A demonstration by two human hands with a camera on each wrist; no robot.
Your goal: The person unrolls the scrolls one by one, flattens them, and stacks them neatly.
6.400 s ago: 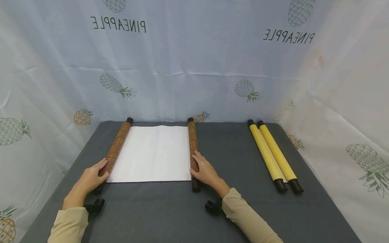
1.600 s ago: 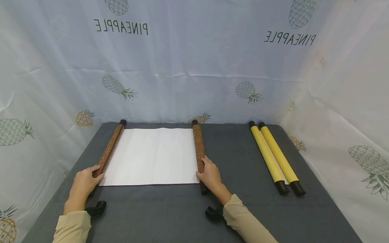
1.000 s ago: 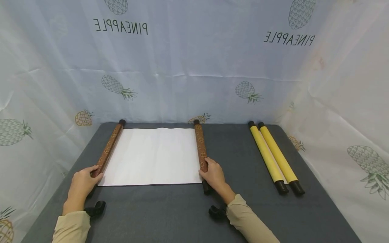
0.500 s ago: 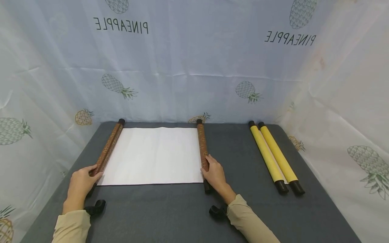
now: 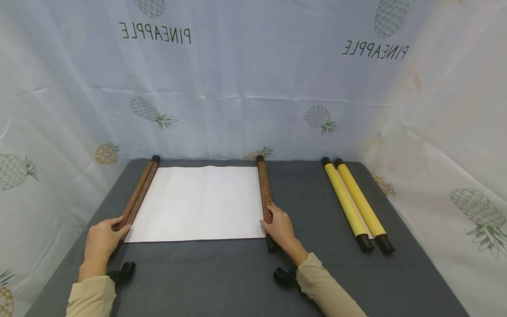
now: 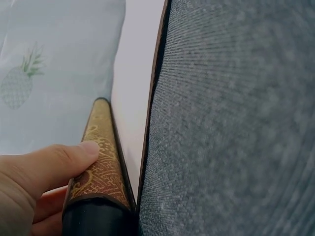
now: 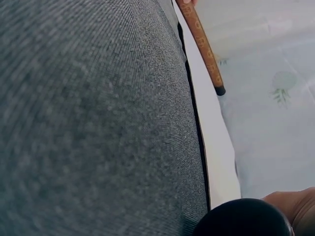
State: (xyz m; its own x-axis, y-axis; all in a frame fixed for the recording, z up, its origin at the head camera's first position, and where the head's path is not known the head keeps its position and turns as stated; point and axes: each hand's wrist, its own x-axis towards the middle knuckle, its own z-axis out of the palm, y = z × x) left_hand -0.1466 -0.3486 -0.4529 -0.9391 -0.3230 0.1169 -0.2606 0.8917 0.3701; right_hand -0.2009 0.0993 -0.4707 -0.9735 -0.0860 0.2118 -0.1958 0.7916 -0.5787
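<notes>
A scroll with a blank white sheet (image 5: 198,202) lies partly unrolled on the dark table. Its left roll (image 5: 138,193), brown with a gold pattern and black end knobs, slants away from me. My left hand (image 5: 100,240) grips that roll near its front end; in the left wrist view the thumb (image 6: 74,157) lies over the patterned cover. My right hand (image 5: 280,226) holds the right roll (image 5: 264,185) close to its near end, thumb on the sheet side. In the right wrist view a black end knob (image 7: 243,219) covers part of that hand.
To the right lies a second scroll (image 5: 362,198), yellow with black knobs, its two rolls side by side with a narrow pale strip between. The grey cloth-covered table (image 5: 206,281) meets a pineapple-print curtain (image 5: 237,66) at the back.
Since the earliest frame the rolls have moved apart, the left one leftward and the right one rightward, so more white sheet shows. In the last half second the left roll shifted slightly left.
</notes>
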